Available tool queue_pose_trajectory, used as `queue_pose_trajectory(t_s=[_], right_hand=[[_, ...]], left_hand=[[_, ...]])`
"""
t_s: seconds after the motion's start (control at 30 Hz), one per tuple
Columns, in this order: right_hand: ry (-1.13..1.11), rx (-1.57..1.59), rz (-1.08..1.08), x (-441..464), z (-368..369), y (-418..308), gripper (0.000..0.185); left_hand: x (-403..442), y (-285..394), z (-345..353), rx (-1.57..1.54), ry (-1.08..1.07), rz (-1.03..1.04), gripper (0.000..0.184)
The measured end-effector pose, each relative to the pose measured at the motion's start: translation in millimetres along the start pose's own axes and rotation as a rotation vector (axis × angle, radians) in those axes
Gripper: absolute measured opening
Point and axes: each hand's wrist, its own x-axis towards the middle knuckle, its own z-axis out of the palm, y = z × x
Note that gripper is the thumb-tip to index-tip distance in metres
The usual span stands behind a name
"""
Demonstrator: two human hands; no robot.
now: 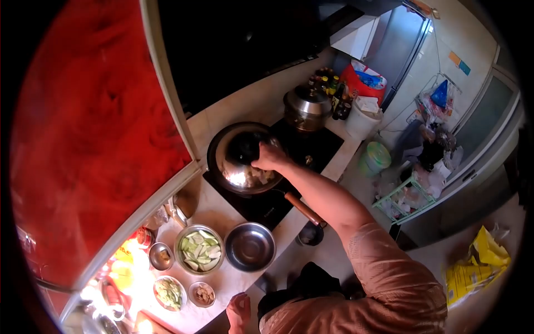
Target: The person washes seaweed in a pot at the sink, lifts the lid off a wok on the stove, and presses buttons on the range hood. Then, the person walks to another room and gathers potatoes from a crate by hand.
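Note:
My right hand (271, 157) grips the black knob of a shiny domed wok lid (240, 177). The lid sits over a dark wok (213, 146) on the black stove, and the wok's wooden handle (303, 208) points toward me beneath my forearm. What the wok contains is hidden. Down by the counter's front edge, my left hand (239, 312) has its fingers curled in, with nothing visible in them. Nearest to it are a small bowl of brownish pieces (202, 294) and a metal basin (250, 247). A bowl of cut pale-green vegetable (199, 249) stands beside the basin.
A lidded pot (307, 108) stands on the far burner, with bottles (334, 92) and a white bucket (364, 119) behind it. More small bowls (169, 293) line the brightly lit left counter. A red cabinet door (100, 150) hangs at left. A green rack (406, 201) stands at right.

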Motion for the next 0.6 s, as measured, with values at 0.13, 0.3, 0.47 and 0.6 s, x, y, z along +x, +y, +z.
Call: queue_pose_trajectory(t_s=[0.13, 0.3, 0.47, 0.6], right_hand=[[-0.052, 0.270, 0.061, 28.4, 6.7, 19.1, 0.032], [-0.303, 0.953, 0.048, 37.4, -47.4, 53.6, 0.009], [-0.486, 1.244, 0.107, 59.5, -96.4, 102.0, 0.005], [-0.536, 1.257, 0.095, 53.3, -114.4, 126.4, 0.018]], left_hand=[[-7.0, -19.1, 17.1, -0.021, 0.109, 0.005, 0.023], [-8.4, 29.7, 17.8, 0.182, 0.257, -0.177, 0.008], [3.7, 74.6, 61.8, 0.099, 0.403, -0.295, 0.009], [54.0, 109.9, 80.4, 0.186, 0.407, -0.277, 0.010]])
